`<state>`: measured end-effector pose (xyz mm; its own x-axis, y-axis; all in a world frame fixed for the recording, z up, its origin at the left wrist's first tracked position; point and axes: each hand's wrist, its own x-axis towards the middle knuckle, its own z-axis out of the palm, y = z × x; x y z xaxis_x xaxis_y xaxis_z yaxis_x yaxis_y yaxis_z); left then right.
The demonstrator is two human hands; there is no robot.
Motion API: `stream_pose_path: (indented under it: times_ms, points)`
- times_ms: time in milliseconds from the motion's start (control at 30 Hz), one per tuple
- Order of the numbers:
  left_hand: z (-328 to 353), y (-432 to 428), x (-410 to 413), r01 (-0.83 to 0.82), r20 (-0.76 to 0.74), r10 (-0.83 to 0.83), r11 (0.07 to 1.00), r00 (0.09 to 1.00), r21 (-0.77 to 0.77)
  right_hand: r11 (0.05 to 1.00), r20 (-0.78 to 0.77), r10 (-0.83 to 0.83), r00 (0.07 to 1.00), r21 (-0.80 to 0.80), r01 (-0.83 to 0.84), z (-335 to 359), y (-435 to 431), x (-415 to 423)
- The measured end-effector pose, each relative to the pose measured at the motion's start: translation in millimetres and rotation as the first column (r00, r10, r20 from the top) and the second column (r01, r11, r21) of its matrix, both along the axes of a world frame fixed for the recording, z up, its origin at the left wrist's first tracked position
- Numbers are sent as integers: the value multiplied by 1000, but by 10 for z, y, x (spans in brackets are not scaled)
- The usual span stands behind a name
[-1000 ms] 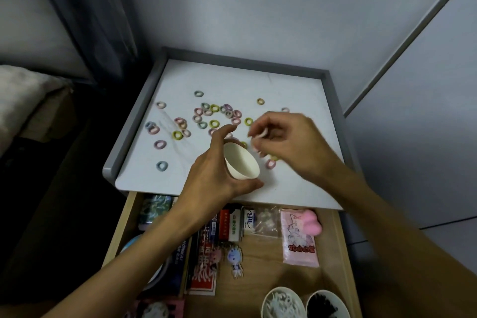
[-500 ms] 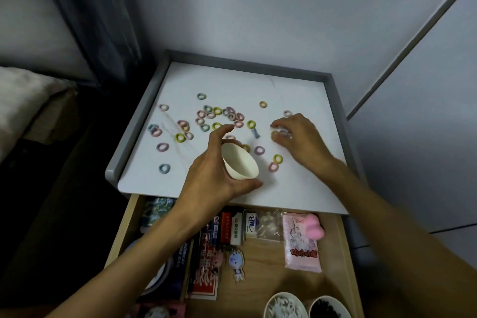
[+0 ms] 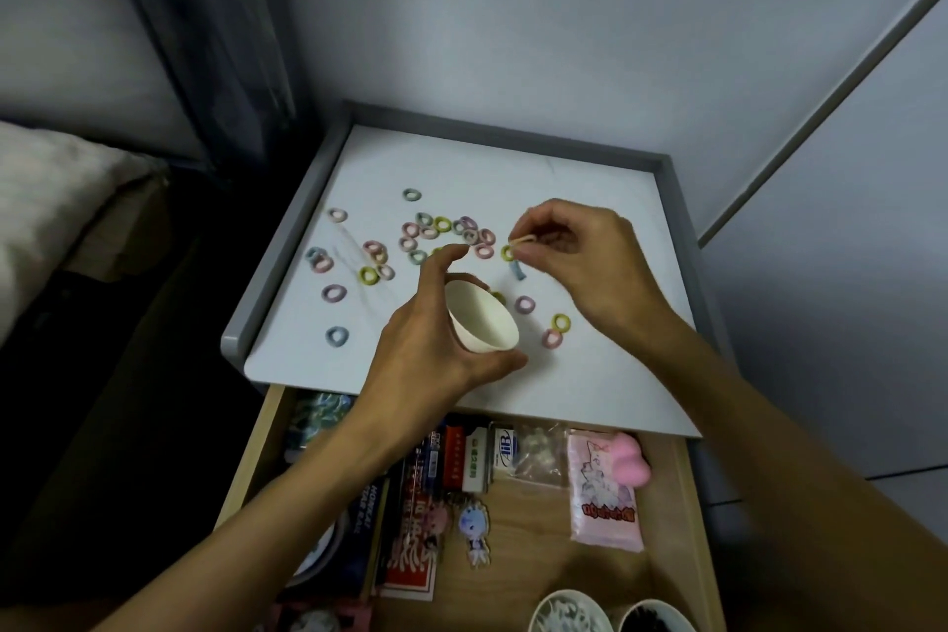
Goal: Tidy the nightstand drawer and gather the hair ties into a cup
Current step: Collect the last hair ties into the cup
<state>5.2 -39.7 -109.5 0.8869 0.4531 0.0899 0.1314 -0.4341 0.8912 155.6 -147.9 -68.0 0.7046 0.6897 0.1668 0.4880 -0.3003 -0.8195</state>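
Several small pastel hair ties (image 3: pixel 428 231) lie scattered over the white nightstand top (image 3: pixel 590 200). My left hand (image 3: pixel 436 328) grips a white paper cup (image 3: pixel 485 321), tilted with its mouth towards me, just above the top's front part. My right hand (image 3: pixel 574 257) is raised over the middle of the top and pinches a yellowish hair tie (image 3: pixel 523 240) between thumb and fingertips, beyond and to the right of the cup. More ties (image 3: pixel 556 330) lie to the right of the cup, under my right wrist.
The open wooden drawer (image 3: pixel 687 503) below holds card boxes (image 3: pixel 415 529), a pink packet (image 3: pixel 605 503), a pink heart-shaped thing (image 3: pixel 633 464), a figure charm (image 3: pixel 474 529) and two bowls (image 3: pixel 569 613) at the near edge. A grey rim (image 3: pixel 277 282) borders the top. A bed (image 3: pixel 46 190) lies to the left.
My right hand went down to the ties on the right of the top, then lifted and moved back left with a yellowish tie pinched. The left hand kept the cup almost still.
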Motion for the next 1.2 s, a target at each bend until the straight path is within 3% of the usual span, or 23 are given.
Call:
stream_pose_path:
  times_ms: [100,167,233,300,400,467,533,700,1000,1200]
  points:
    - [10,4,2,-1,13,2,998,1000,-58,948,-99,286,953,-118,-297,113,66,-309]
    - [7,25,-3,-22,25,24,997,999,-70,918,-63,337,939,-198,-343,74,85,-363]
    - [17,53,-3,-55,16,56,997,998,-57,962,-76,239,968,-114,-247,43,60,-262]
    - [46,87,-13,-89,6,90,995,996,-35,998,-14,0,1000,-64,-1,-36,13,-9]
    - [77,141,-41,-108,0,108,994,994,-26,887,118,-313,942,-318,335,-271,-41,521]
    - [103,181,-59,-116,-6,116,993,993,-22,785,75,-370,926,-508,355,-418,-7,800]
    - [123,223,-68,-127,-7,127,992,992,-22,757,61,-346,936,-572,316,-513,114,951]
    - [150,290,-82,-145,-2,145,989,989,-24,839,60,-207,977,-503,208,-587,477,940]
    - [207,329,-110,-130,7,130,992,992,-1,853,95,108,990,-521,-43,-618,359,602]
    - [200,313,-143,-117,6,117,992,993,47,879,136,37,990,-476,32,-589,396,490]
